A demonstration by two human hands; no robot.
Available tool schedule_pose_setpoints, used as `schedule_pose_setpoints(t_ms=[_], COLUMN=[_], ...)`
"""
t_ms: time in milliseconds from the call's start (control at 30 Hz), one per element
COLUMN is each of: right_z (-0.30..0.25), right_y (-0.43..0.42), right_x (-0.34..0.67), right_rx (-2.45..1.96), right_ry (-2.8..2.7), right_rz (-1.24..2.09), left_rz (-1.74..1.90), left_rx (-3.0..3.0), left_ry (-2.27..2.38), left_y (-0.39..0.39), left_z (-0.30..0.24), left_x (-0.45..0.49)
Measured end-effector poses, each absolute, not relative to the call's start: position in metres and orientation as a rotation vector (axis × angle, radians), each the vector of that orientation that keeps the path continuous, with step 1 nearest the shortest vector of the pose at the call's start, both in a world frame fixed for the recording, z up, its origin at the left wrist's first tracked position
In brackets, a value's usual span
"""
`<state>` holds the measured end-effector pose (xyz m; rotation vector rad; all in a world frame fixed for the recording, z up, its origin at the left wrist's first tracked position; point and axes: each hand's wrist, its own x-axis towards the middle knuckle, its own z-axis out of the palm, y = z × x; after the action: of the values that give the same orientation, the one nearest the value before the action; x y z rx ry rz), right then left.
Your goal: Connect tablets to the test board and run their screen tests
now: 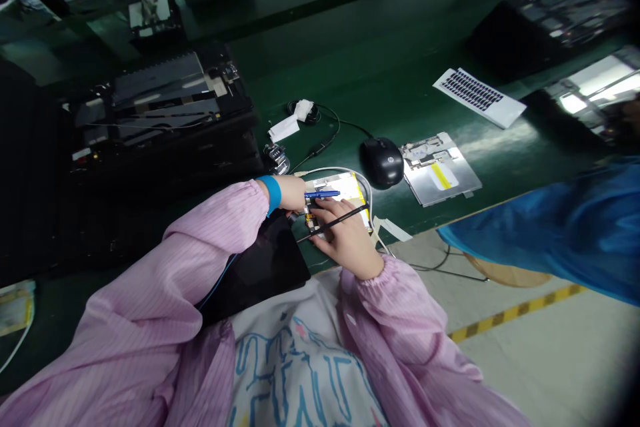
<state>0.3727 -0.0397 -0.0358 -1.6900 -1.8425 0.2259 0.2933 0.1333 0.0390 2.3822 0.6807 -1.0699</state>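
Observation:
An opened electronic device [345,185] with a bright panel and a yellow strip along its edge lies on the bench in front of me. Over its lower part, my right hand [351,240] has bent fingers around a thin black stick-like tool [350,214], which slants down to the left. My left hand [293,192], with a blue wristband, is at the device's left side; its fingers are mostly hidden. A blue pen [323,194] crosses the device beside that hand, and whether the hand grips it is unclear. White cable [369,188] curves around the device.
Right of the device are a black mouse [383,162], a metal-backed opened unit [443,170] and a white keyboard [477,97]. A large black tray [165,147] with parts stands left. A dark flat panel [260,267] lies before me. A person's blue sleeve [550,233] reaches in from the right.

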Motion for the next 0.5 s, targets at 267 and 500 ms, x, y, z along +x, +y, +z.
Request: schedule_pose_setpoints(t_ms=[267, 500], right_z=[-0.0369, -0.0364], right_y=[-0.0403, -0.0401], right_x=[0.373, 0.3731], right_rx=[-1.694, -1.694], right_ry=[-1.854, -1.853], right_rz=[0.227, 0.246], left_rz=[-1.082, -1.114], left_rx=[2.388, 2.423], left_ry=[0.665, 0.622], left_y=[0.1337, 0.1326], left_z=[0.039, 0.0392], left_x=[0.2931, 0.2934])
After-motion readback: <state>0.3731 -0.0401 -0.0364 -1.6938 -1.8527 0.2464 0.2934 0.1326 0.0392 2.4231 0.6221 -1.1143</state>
